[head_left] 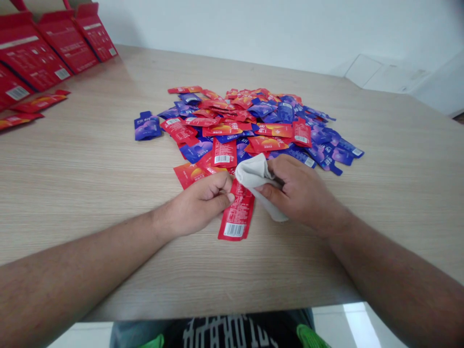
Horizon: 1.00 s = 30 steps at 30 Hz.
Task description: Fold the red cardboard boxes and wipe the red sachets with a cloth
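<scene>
Left hand (pixel 197 205) looks to be pinching a light, slippery red foil sachet (pixel 237 217) up top; right hand (pixel 300 193) bunches a soft white cloth (pixel 253 171).

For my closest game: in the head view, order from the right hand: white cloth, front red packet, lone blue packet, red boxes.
1. White cloth, in the right hand.
2. Front red packet, left.
3. Lone blue packet, left of the pile.
4. Red boxes, far left.

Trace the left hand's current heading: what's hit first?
Likely the folded white cloth in the right hand, just past the fingers of the left hand; depth unclear, may already touch.
</scene>
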Tool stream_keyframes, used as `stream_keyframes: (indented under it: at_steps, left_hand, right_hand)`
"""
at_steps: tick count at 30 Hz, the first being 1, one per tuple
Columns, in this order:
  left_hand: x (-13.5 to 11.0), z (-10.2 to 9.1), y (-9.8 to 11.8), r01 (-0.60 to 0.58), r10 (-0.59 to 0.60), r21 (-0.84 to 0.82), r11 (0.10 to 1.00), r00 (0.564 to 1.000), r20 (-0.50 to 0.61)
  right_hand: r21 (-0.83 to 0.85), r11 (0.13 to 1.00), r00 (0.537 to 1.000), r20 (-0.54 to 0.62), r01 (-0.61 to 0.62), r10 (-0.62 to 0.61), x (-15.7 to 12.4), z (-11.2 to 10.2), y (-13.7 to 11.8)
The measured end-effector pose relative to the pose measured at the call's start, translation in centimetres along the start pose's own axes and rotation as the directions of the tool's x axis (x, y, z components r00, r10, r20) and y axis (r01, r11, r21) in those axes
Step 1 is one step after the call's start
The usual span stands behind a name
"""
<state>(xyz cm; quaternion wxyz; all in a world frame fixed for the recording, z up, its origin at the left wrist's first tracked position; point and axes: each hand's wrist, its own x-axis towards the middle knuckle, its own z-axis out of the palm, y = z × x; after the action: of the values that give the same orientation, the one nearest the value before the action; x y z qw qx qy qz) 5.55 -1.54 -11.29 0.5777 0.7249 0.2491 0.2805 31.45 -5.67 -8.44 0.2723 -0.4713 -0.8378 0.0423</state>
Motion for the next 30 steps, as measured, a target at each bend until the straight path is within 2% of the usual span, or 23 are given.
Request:
stream_keyframes:
  at_steps: [3, 7, 12, 17, 21, 26, 30]
  left_hand:
    - [0.0, 0.0, -0.1, -0.009, 0.01, -0.006, 1.0, 0.999, 0.047]
    - [0.0, -0.2, -0.1, 0.038, -0.038, -0.019, 0.999, 0.999, -0.005]
    - [0.1, -0.2, -0.6, 0.079, -0.082, -0.089, 0.993, 0.996, -0.033]
    - [0.2, 0.1, -1.2, 0.17, -0.193, -0.252, 0.953, 0.979, -0.072]
    - [0.1, 0.3, -1.0, 0.163, -0.2, -0.282, 0.945, 0.974, -0.108]
    - [0.1, 0.5, -0.6, 0.169, -0.23, -0.357, 0.919, 0.964, -0.136]
    - [0.1, 0.5, -0.7, 0.167, -0.228, -0.336, 0.927, 0.962, -0.153]
  right_hand:
    - [0.026, 0.999, 0.998, 0.051, 0.04, -0.041, 0.0, 0.0, -0.1]
    - [-0.004, 0.999, 0.999, -0.016, -0.035, 0.035, 0.1, 0.0, 0.1]
    - [0.053, 0.997, 0.984, 0.163, 0.064, -0.072, -0.1, -0.1, -0.8]
    - [-0.002, 0.999, 0.989, 0.14, 0.044, -0.043, -0.3, -0.1, -2.0]
    - [0.033, 0.986, 0.944, 0.284, 0.166, -0.169, -0.5, 0.0, -3.1]
    - [-0.018, 0.996, 0.979, 0.189, 0.084, -0.079, -0.7, 0.1, -3.6]
    - [0.05, 0.977, 0.933, 0.291, 0.208, -0.213, -0.8, 0.6, -4.1]
